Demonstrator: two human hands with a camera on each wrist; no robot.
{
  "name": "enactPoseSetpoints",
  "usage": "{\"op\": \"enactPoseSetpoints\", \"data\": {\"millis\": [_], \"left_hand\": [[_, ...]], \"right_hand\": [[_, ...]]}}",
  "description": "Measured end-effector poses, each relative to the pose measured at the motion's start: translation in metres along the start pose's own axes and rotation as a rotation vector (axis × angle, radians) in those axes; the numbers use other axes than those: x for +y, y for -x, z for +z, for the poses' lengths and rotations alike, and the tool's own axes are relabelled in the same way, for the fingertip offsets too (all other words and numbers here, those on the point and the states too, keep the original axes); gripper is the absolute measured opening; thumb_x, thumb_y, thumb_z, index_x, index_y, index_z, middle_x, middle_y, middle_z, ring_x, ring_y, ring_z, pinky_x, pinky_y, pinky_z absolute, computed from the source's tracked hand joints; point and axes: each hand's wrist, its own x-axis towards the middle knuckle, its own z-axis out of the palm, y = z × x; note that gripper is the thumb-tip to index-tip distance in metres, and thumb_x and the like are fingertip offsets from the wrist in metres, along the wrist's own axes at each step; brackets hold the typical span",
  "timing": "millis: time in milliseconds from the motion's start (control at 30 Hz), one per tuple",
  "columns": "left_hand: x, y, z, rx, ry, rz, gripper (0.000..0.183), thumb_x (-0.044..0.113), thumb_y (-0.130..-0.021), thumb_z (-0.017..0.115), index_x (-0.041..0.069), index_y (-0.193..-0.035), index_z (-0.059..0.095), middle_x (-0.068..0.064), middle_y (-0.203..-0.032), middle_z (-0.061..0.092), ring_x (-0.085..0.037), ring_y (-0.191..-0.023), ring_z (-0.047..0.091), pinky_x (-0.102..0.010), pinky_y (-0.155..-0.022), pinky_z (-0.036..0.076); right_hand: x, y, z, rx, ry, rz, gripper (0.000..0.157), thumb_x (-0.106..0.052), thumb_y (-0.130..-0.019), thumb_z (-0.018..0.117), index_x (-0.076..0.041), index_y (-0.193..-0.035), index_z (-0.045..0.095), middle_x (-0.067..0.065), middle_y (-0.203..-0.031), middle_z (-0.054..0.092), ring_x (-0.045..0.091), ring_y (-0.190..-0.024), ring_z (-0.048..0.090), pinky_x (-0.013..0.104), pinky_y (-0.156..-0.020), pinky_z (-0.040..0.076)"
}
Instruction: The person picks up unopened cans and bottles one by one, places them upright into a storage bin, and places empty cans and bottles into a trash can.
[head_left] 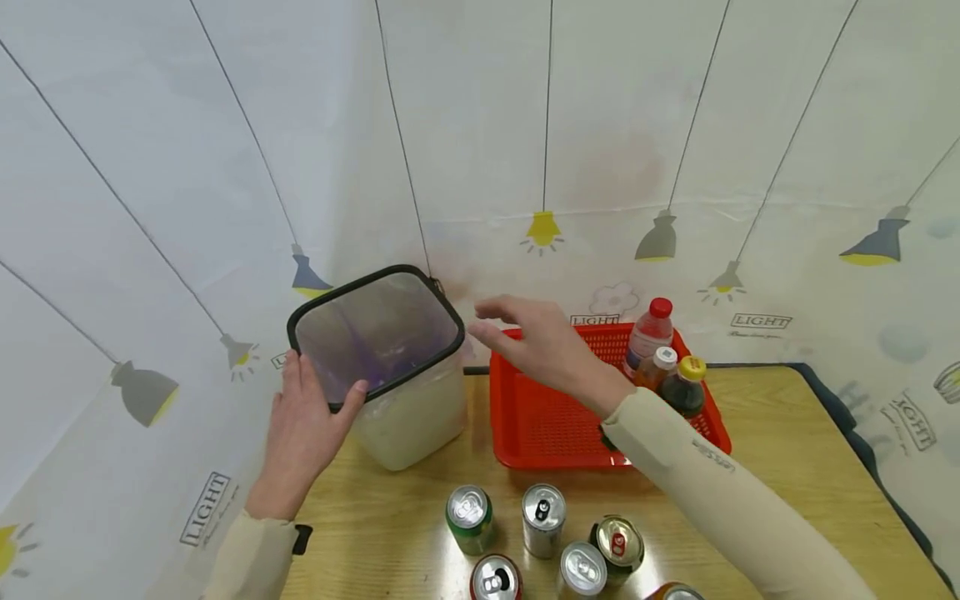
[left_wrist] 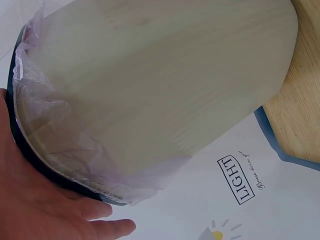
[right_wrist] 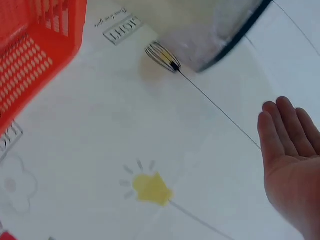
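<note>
A pale trash bin [head_left: 416, 408] with a dark rim stands on the table, its mouth lined by a thin purplish plastic bag [left_wrist: 95, 160]. My left hand [head_left: 307, 425] touches the bin's near left rim, with the thumb along the front edge and the fingers extended at the side. Just off the rim's right side, my right hand [head_left: 536, 337] is in the air, fingers extended, holding nothing. Beneath that forearm sits a red plastic basket [head_left: 525, 433], partly covered by the arm.
Inside the basket's right end are three bottles, including a red-capped bottle [head_left: 651, 333] and a yellow-capped bottle [head_left: 684, 390]. Several drink cans, among them a green can [head_left: 471, 525], stand at the table's front. A patterned cloth [head_left: 480, 150] hangs behind.
</note>
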Motion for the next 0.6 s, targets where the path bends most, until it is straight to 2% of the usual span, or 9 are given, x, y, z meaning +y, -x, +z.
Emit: {"op": "enactPoseSetpoints", "data": {"millis": [100,233,333,367,467,533,600], "left_hand": [[0.001,-0.001,-0.002,0.001,-0.002,0.002,0.106,0.064,-0.103,0.046,-0.018,-0.157,0.006,-0.037,-0.166,-0.002,-0.060,-0.146,0.020,-0.071,-0.115,0.023],[0.000,0.000,-0.004,-0.020,0.017,-0.015,0.108,0.065,-0.102,0.045,-0.016,-0.158,0.002,-0.035,-0.167,-0.006,-0.060,-0.147,0.017,-0.072,-0.115,0.020],[-0.001,0.001,-0.005,-0.038,0.027,-0.025,0.109,0.066,-0.102,0.045,-0.015,-0.158,-0.001,-0.033,-0.167,-0.010,-0.059,-0.149,0.013,-0.072,-0.115,0.019],[0.000,0.002,-0.004,-0.040,0.026,-0.025,0.109,0.066,-0.102,0.045,-0.015,-0.158,-0.001,-0.033,-0.167,-0.010,-0.060,-0.149,0.013,-0.072,-0.115,0.019],[0.001,0.002,-0.003,-0.047,0.026,-0.034,0.109,0.067,-0.102,0.044,-0.014,-0.158,-0.002,-0.032,-0.167,-0.012,-0.061,-0.148,0.013,-0.072,-0.115,0.019],[0.002,0.002,-0.003,-0.047,0.028,-0.036,0.109,0.067,-0.102,0.044,-0.014,-0.158,-0.002,-0.032,-0.167,-0.012,-0.061,-0.148,0.012,-0.073,-0.115,0.019],[0.002,0.001,-0.002,-0.045,0.027,-0.032,0.109,0.067,-0.102,0.044,-0.014,-0.158,-0.002,-0.033,-0.167,-0.011,-0.062,-0.147,0.013,-0.073,-0.115,0.019]], "right_hand": [[0.001,0.030,-0.022,0.019,0.028,-0.018,0.045,-0.043,-0.104,0.062,-0.013,-0.137,0.066,0.002,-0.134,0.068,0.023,-0.122,0.064,0.046,-0.103,0.053],[0.006,0.070,-0.035,0.093,0.065,-0.037,0.037,-0.039,-0.104,0.064,-0.014,-0.130,0.070,-0.003,-0.123,0.073,0.017,-0.111,0.069,0.043,-0.096,0.056],[0.013,0.098,-0.039,0.140,0.078,-0.028,0.031,-0.033,-0.103,0.065,-0.015,-0.127,0.072,-0.005,-0.118,0.075,0.011,-0.103,0.070,0.039,-0.089,0.058],[0.015,0.106,-0.040,0.146,0.080,-0.022,0.029,-0.032,-0.103,0.066,-0.015,-0.126,0.073,-0.006,-0.116,0.075,0.009,-0.094,0.070,0.037,-0.084,0.059],[0.024,0.130,-0.041,0.157,0.086,-0.004,0.025,-0.026,-0.103,0.067,-0.015,-0.124,0.073,-0.012,-0.092,0.072,0.004,-0.073,0.061,0.027,-0.066,0.054],[0.029,0.146,-0.041,0.160,0.082,0.021,0.024,-0.024,-0.103,0.067,-0.016,-0.124,0.073,-0.014,-0.082,0.066,0.004,-0.064,0.053,0.024,-0.058,0.046],[0.033,0.162,-0.040,0.166,0.092,0.050,0.026,-0.024,-0.103,0.067,-0.016,-0.127,0.073,-0.013,-0.085,0.067,0.005,-0.070,0.059,0.025,-0.061,0.051]]}}
